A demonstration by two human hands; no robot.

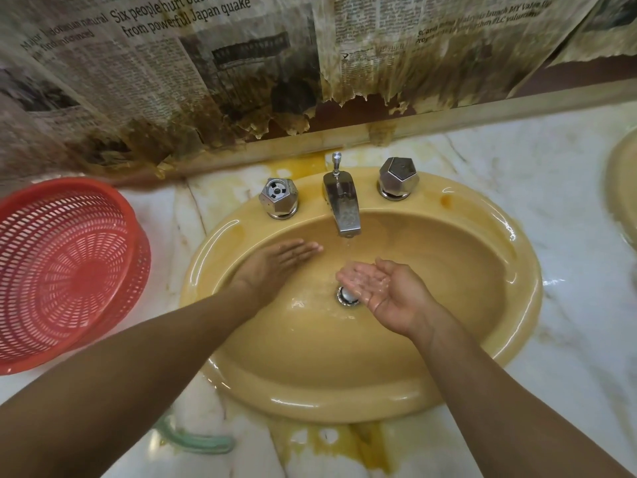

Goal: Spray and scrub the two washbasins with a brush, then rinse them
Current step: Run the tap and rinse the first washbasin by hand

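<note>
Head view: a glossy yellow oval washbasin [344, 401] sits sunk in a veined white marble counter [568, 243], stained yellow at its near and far edges. The left hand [275, 260] lies flat, fingers straight and together, on the bowl's far-left wall. The right hand [382, 288] is cupped palm-up under water from the chrome spout [343, 205], above the metal drain [346, 295]. Faceted chrome knobs [398, 178] flank the spout. A red plastic mesh basket [69, 183] stands just left of the rim. Bare marble separates this bowl from the second washbasin [620, 188] at the right edge.
</note>
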